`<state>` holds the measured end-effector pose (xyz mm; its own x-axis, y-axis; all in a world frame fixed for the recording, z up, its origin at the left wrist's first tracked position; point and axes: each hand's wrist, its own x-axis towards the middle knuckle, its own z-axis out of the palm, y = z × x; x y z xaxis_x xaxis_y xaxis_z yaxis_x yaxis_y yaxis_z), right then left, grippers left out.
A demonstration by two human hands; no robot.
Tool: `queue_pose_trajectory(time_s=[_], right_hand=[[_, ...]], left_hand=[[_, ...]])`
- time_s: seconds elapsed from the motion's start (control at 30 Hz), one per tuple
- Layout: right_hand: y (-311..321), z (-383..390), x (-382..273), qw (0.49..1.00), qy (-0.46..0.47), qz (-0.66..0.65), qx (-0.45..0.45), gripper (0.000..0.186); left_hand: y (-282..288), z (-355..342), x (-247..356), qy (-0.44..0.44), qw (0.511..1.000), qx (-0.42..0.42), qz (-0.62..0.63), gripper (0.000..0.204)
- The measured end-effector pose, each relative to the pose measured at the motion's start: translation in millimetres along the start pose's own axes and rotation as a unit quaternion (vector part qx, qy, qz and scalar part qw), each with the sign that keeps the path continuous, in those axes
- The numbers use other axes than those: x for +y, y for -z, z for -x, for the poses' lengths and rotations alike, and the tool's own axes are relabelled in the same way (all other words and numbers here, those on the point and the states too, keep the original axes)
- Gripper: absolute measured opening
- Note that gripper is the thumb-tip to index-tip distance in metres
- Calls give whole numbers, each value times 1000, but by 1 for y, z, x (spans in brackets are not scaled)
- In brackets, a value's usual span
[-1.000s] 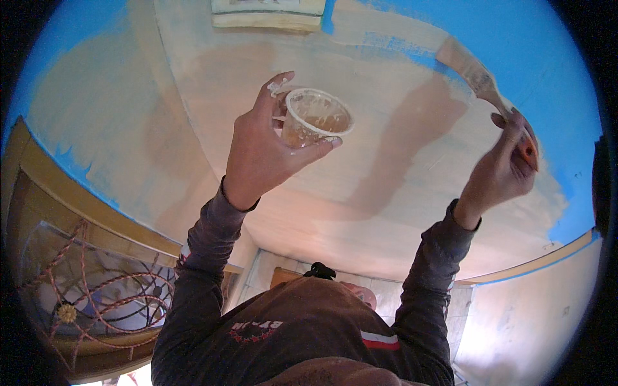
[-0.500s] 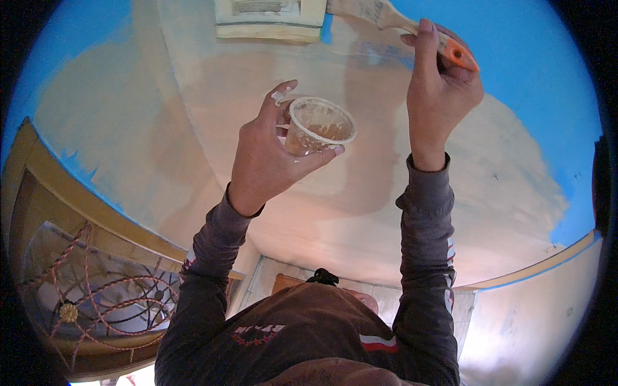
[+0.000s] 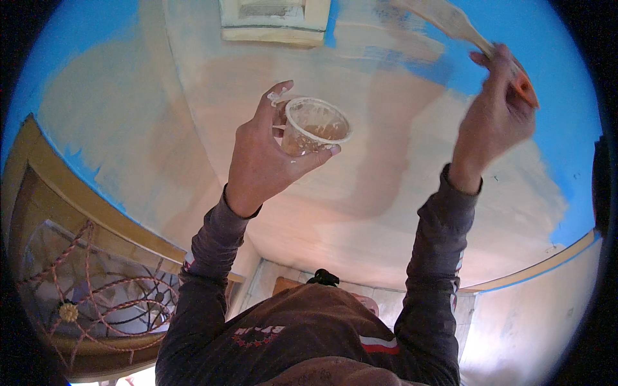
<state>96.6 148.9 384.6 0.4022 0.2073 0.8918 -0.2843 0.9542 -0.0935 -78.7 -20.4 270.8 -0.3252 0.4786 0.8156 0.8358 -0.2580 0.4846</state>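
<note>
The painted wall (image 3: 309,199) is patched in blue and peach; the round clear plastic cup (image 3: 314,133) is cream-spattered; the flat beige paintbrush (image 3: 458,24) is orange at its handle end.

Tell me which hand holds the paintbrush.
The right hand grips the orange-ended paintbrush; the left hand instead holds a paint-smeared cup.

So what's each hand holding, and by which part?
The left hand grips a clear cup around its side; the right hand holds a paintbrush by its handle.
</note>
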Motion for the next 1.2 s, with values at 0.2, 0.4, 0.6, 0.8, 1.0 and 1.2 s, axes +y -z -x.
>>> queue_pose_trajectory(time_s=[0.2,0.4,0.6,0.8,1.0,1.2], right_hand=[[-57,-8,3,997,15,-52,-48,18],[-27,-13,21,993,91,72,-23,20],[23,-36,9,994,51,98,16,17],[-25,-16,14,992,21,69,-106,22],[-57,-10,14,991,27,15,-127,17],[-10,-33,23,972,130,196,-28,20]], left_hand=[[3,-3,1,-13,1000,-3,-6,94],[2,-1,-1,8,1000,-10,7,95],[6,1,-1,1,1000,-3,-8,95],[8,0,2,-8,1000,-6,-8,96],[9,1,3,4,1000,-5,11,96],[13,6,1,23,1000,-1,20,97]])
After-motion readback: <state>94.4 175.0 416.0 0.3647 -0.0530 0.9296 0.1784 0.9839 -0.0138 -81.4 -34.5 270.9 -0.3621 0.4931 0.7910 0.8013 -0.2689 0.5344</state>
